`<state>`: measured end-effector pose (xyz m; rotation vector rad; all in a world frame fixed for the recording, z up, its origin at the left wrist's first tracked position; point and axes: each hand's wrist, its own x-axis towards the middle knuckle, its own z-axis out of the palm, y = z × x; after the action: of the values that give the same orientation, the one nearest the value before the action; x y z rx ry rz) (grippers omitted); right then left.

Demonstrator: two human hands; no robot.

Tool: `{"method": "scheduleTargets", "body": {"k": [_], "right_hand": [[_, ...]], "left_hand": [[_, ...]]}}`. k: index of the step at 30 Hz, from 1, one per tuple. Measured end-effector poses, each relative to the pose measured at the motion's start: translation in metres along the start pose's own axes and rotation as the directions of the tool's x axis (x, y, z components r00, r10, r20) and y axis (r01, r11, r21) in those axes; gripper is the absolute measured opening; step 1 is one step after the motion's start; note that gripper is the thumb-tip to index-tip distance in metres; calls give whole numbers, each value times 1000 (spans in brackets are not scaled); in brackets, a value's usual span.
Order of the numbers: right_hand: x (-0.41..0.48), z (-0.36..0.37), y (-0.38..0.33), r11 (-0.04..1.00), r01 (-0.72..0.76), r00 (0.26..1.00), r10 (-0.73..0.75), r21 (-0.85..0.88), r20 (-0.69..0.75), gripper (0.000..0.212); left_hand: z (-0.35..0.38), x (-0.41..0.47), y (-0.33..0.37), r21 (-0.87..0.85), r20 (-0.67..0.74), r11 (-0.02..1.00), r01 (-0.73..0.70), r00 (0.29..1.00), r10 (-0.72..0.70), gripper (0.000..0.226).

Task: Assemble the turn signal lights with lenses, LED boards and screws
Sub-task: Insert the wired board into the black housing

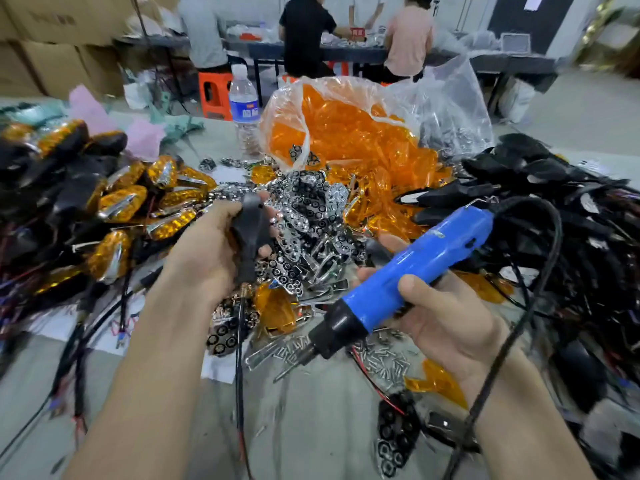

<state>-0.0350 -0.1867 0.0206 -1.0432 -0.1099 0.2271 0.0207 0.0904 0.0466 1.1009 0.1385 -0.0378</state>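
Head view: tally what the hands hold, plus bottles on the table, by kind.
blue electric screwdriver, in right hand: 1
black turn signal housing, in left hand: 1
water bottle: 1
Total: 3

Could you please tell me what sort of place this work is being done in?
Probably a small assembly workshop: amber lenses spilling from a bag, a heap of finished lights, stacked cartons, and other workers seated at a bench behind.

Finished lights (pixel 114 202) lie left, housings (pixel 540 188) right, the lens bag (pixel 346 126) behind the reflectors (pixel 311 216).
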Motion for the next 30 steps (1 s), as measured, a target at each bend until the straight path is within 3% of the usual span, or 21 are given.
{"method": "scheduleTargets", "body": {"k": [3, 6, 9, 11, 14, 21, 24, 27, 28, 30], "right_hand": [[6, 13, -3, 989, -21, 962, -19, -146, -273, 27], [16, 8, -7, 880, -90, 880, -149, -466, -451, 21], [14, 7, -16, 556, -181, 902, -235, -811, -363, 53], [14, 15, -17, 416, -194, 922, -230, -888, -310, 45], [23, 26, -6, 315, -222, 942, -177, -923, -286, 31], [43, 37, 23, 196, -297, 927, -175, -935, -331, 43], [49, 38, 27, -25, -377, 905, -223, -926, -362, 52], [48, 44, 21, -261, -423, 885, -322, -868, -335, 56], [45, 49, 18, -299, -413, 880, -376, -861, -291, 54], [36, 65, 13, -263, -280, 884, -445, -923, -141, 42]], "left_hand": [[-23, 4, 23, 297, -156, 951, -85, 978, 137, 18], [-52, 13, 40, 760, -159, 624, -183, 878, 452, 43], [-72, 22, 43, 925, -59, 350, -147, 855, 516, 49], [-84, 32, 34, 963, -20, 241, -122, 859, 512, 49], [-97, 43, 15, 981, 24, 153, -121, 855, 518, 52], [-92, 34, 3, 959, 134, 118, -258, 779, 613, 58], [-77, 23, 10, 949, 162, 116, -293, 769, 618, 43], [-65, 13, 24, 967, 136, 84, -242, 762, 633, 30], [-60, 8, 28, 965, 127, 102, -243, 767, 629, 28], [-45, -4, 31, 950, 106, 179, -256, 803, 587, 25]]}}
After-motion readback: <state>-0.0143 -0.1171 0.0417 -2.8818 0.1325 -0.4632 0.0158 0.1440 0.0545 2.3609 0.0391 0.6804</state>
